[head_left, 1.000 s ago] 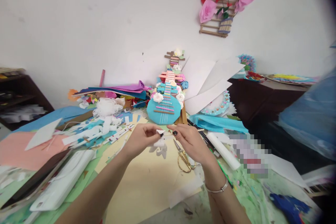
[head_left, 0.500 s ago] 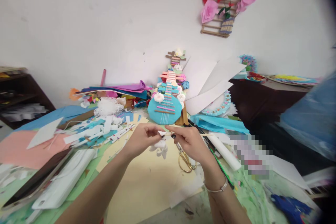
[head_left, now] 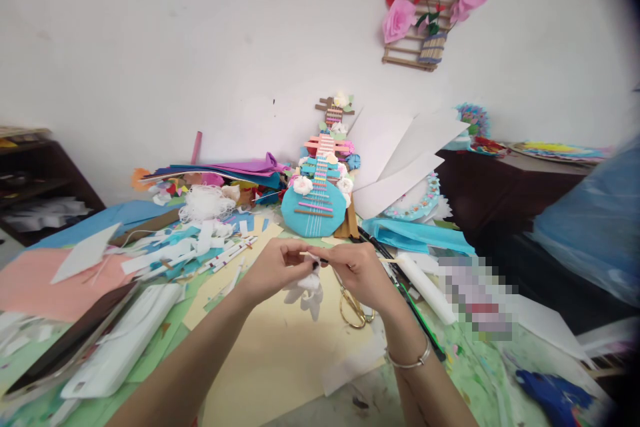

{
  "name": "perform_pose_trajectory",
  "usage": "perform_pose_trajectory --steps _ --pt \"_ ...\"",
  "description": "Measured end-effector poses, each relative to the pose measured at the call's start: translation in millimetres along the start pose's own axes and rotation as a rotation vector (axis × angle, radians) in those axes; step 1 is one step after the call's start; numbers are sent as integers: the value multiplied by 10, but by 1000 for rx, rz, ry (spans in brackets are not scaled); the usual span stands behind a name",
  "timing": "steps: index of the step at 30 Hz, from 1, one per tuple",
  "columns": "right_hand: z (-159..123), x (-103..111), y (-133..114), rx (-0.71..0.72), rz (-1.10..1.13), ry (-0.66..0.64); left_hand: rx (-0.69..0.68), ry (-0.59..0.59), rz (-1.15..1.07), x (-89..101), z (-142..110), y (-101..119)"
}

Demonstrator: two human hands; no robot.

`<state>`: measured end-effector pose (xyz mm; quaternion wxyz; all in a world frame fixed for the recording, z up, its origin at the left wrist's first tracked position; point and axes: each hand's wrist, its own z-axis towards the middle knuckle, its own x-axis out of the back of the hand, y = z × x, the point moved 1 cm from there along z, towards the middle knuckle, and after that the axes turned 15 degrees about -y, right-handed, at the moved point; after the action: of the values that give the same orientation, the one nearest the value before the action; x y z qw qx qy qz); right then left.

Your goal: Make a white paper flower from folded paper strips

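My left hand [head_left: 273, 268] and my right hand [head_left: 357, 273] meet above a cream paper sheet [head_left: 273, 353]. Both pinch a small white paper flower [head_left: 307, 288] that hangs between the fingertips. A thin wooden stick [head_left: 387, 259] runs from the flower to the right, past my right hand's fingers. Gold scissors [head_left: 353, 308] lie on the sheet just under my right hand.
A blue paper guitar model [head_left: 315, 203] stands behind the hands. Paper scraps and white strips [head_left: 185, 247] cover the left. A white case [head_left: 120, 347] lies front left, a white roll [head_left: 425, 287] to the right. A blue glue gun [head_left: 550, 393] sits front right.
My right hand has moved left and closed in on my left hand. The white flower has dropped slightly lower between the fingers.
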<state>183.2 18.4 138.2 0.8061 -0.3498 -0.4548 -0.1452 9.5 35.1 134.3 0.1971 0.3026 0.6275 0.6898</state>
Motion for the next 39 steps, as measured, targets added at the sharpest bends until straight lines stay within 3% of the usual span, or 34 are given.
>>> perform_pose_trajectory --steps 6,23,39 --pt "8 6 -11 9 40 21 -45 12 -80 2 4 -21" --pt "10 57 -94 -111 28 -3 -48 46 67 25 -8 -42" --pt "27 -8 -111 -138 -150 135 -46 44 -58 -23 -6 -19"
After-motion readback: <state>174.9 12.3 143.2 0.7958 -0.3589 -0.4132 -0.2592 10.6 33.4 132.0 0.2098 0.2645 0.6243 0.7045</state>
